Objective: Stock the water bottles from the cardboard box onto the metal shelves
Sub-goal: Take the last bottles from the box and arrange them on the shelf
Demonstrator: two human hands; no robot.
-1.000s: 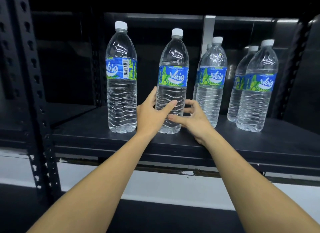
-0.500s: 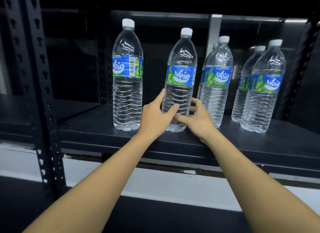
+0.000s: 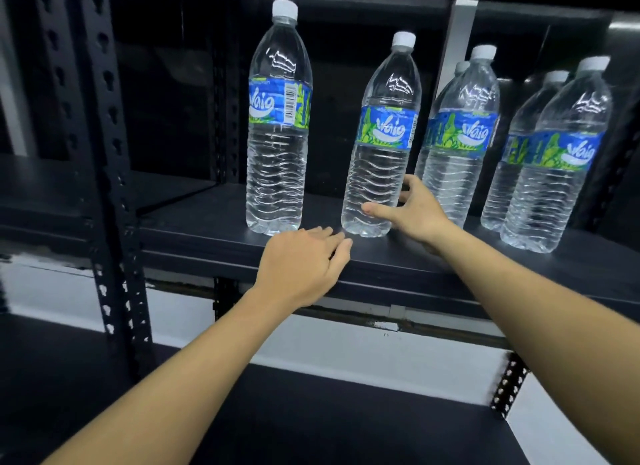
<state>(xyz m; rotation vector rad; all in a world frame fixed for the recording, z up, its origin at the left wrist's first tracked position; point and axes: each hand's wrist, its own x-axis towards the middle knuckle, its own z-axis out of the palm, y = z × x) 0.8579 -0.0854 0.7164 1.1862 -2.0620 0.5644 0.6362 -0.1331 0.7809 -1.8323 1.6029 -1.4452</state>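
Observation:
Several clear water bottles with blue and green labels stand upright on the black metal shelf [image 3: 194,229]. My right hand [image 3: 417,213] holds the lower part of the second bottle from the left [image 3: 381,160], thumb across its front and fingers curled round its right side. My left hand [image 3: 304,260] hovers with relaxed fingers over the shelf's front edge, just below and between that bottle and the leftmost bottle [image 3: 277,160], touching neither. The cardboard box is out of view.
More bottles stand to the right: a pair [image 3: 460,146] close to my right hand and another pair [image 3: 561,177] at the far right. A perforated black upright [image 3: 107,160] rises on the left. A lower shelf [image 3: 311,416] lies beneath my arms.
My left hand has come off the second bottle and dropped back to the shelf's front edge. My right hand stays on the bottle. The view has shifted closer.

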